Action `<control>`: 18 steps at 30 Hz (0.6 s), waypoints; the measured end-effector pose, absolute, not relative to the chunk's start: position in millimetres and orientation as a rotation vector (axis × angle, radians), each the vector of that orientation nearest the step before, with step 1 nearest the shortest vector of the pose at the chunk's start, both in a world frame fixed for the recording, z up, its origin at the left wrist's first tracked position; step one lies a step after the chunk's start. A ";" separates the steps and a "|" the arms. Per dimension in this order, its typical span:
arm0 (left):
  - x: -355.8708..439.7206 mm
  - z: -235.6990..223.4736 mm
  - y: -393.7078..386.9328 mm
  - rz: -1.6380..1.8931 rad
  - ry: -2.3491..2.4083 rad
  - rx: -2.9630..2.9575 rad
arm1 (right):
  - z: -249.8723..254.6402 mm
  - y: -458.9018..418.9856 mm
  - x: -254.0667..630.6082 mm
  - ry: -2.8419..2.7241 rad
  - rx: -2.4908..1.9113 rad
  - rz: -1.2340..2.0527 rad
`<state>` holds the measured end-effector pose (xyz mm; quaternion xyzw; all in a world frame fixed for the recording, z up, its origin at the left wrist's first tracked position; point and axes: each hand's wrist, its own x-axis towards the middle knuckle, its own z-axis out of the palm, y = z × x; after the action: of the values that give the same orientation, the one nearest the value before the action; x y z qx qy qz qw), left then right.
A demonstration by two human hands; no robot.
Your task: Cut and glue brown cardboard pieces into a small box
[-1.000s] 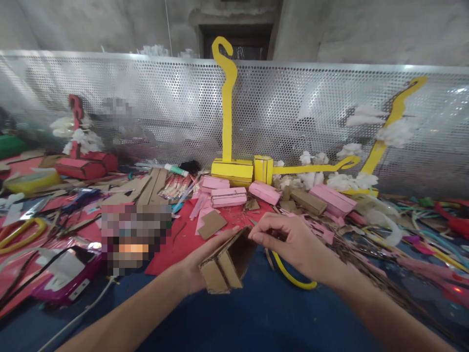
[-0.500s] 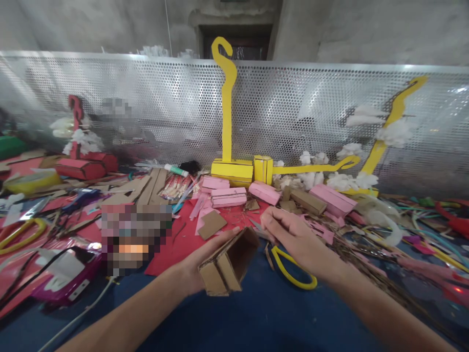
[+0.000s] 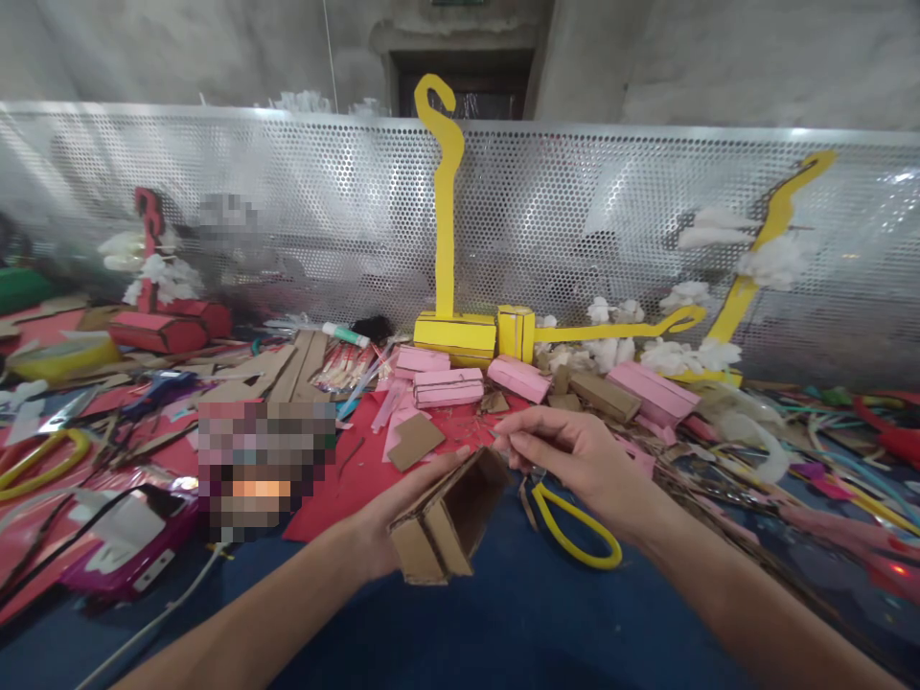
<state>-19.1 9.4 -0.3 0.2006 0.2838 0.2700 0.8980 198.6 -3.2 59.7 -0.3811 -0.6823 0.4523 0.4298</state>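
Observation:
My left hand [image 3: 384,522] grips a small brown cardboard box [image 3: 449,517], an open-ended folded piece, and holds it tilted above the blue table [image 3: 517,623]. My right hand [image 3: 582,455] is just right of the box's far end. Its fingers are pinched together on something thin that I cannot make out, and the fingertips almost touch the box's top corner. Scissors with a yellow loop handle [image 3: 575,537] lie on the table under my right wrist.
A perforated metal screen [image 3: 287,211] closes the back. Against it stand yellow cardboard hooks [image 3: 446,240] with white cotton tufts [image 3: 676,355]. Pink boxes [image 3: 449,385], cardboard scraps, red paper [image 3: 345,479] and a purple device [image 3: 136,546] crowd the left and middle.
My right hand pulled back from the box's far end, closed into a pinch, then came back close to the box's corner. The left hand and box stayed nearly still.

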 end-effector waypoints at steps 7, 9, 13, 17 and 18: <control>-18.2 6.5 8.1 0.545 0.601 0.423 | 61.5 -6.2 197.0 -1.606 -0.933 1.222; -17.8 5.9 8.6 0.543 0.614 0.411 | 61.1 -6.1 196.7 -1.591 -0.935 1.241; -16.2 8.5 7.4 0.549 0.625 0.394 | 60.2 -5.1 196.7 -1.569 -0.931 1.272; -15.0 15.1 4.9 0.538 0.661 0.412 | 60.6 -5.3 197.2 -1.584 -0.913 1.286; -15.1 15.3 4.8 0.534 0.669 0.422 | 61.0 -5.5 197.1 -1.585 -0.913 1.292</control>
<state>-15.1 4.8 15.3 0.2029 0.3219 0.2569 0.8884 197.1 -5.5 61.0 -0.3667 -0.6371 0.5191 0.4360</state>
